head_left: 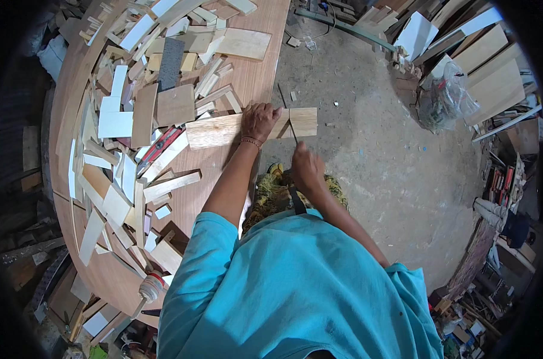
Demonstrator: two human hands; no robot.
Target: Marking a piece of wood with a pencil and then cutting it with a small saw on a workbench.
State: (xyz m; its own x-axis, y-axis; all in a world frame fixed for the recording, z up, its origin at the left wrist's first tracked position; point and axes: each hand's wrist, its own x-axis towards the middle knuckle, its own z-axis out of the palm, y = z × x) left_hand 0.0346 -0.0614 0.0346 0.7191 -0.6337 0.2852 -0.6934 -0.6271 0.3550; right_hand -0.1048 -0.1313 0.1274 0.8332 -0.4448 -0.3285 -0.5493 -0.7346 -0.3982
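A pale wooden board [214, 130] lies flat on the table, its right end jutting past the edge over the floor. My left hand [260, 121] presses down on the board near the table edge, fingers curled over it. In my closed right hand [308, 169] is a handsaw [291, 124], its handle hidden by the fist. The thin dark blade, seen nearly edge-on, crosses the overhanging end, just right of my left hand. How deep the blade sits in the wood I cannot tell.
Wood offcuts, including a flat brown piece [175, 105], crowd the wooden table [253, 75]. A red tool [159, 145] lies among them; a clear jar [151, 288] stands near the front edge. Boards [493, 84] and a plastic bag [448, 99] are at the far right beyond the concrete floor [397, 179].
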